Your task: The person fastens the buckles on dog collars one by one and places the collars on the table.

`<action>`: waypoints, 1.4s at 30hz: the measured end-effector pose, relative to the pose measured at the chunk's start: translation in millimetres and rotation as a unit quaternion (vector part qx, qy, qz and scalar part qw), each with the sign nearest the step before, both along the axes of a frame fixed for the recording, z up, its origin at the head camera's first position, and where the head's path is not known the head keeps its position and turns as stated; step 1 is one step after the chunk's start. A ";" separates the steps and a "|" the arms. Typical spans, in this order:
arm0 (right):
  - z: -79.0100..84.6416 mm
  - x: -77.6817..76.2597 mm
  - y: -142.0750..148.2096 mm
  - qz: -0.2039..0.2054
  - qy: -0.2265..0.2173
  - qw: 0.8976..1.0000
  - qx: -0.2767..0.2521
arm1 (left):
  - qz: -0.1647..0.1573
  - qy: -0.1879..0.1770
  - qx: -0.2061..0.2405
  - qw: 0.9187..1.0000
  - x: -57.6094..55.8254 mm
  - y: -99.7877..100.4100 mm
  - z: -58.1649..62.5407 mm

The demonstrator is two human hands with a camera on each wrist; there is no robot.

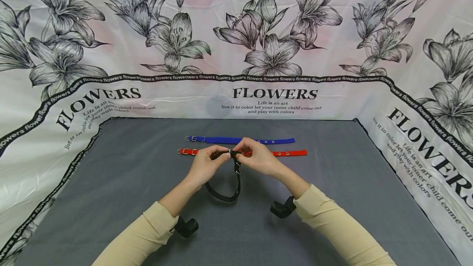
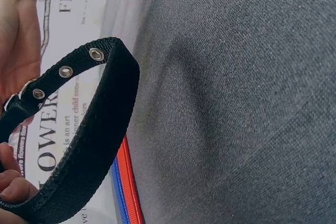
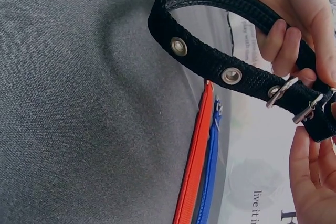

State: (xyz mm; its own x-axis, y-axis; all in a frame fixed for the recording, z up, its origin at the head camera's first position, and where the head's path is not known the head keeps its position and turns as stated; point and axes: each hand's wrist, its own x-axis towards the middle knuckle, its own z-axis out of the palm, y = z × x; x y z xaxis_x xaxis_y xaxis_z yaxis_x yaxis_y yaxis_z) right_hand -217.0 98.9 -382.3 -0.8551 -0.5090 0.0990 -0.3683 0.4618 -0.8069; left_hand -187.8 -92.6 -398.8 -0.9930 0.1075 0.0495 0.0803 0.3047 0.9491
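Note:
A black dog collar [image 1: 225, 198] is bent into a loop that hangs above the table between both hands. My left hand [image 1: 207, 163] pinches its upper part between thumb and fingers. Opposite it, my right hand [image 1: 258, 157] pinches the collar near the metal buckle [image 3: 308, 109]. In the right wrist view the band with its metal eyelets [image 3: 231, 76] passes through a metal loop [image 3: 281, 93] beside the buckle. The fingertips partly hide the strap's end. In the left wrist view the collar's wide band [image 2: 100, 145] curves out from the left fingers [image 2: 16, 190].
Behind the hands, a blue collar [image 1: 221, 139] and a red collar [image 1: 288, 153] lie straight, side by side, on the grey tablecloth [image 1: 129, 167]. The hands partly cover both. A flower-printed cloth [image 1: 277, 106] stands around the table's back and sides.

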 end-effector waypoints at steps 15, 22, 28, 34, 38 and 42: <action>-1.9 0.8 -3.7 0.005 0.032 0.999 0.004 | 0.021 0.007 -0.001 1.000 0.9 -0.5 -0.4; -3.0 0.6 -3.4 0.003 0.039 0.999 0.015 | 0.026 0.006 -0.005 1.000 1.8 1.4 -2.5; -3.9 2.2 -3.3 0.001 0.053 0.998 0.022 | 0.025 0.005 -0.003 1.000 2.2 1.7 -4.1; -4.9 3.2 -3.6 0.007 0.062 0.998 0.018 | 0.028 -0.001 -0.003 1.000 1.7 1.3 -6.3; -6.2 3.5 -2.6 0.002 0.042 0.999 0.002 | 0.028 -0.011 -0.001 1.000 1.2 1.3 -7.0; -7.7 3.4 -0.8 -0.009 -0.001 1.000 -0.021 | 0.032 -0.017 0.003 0.999 1.1 2.1 -6.6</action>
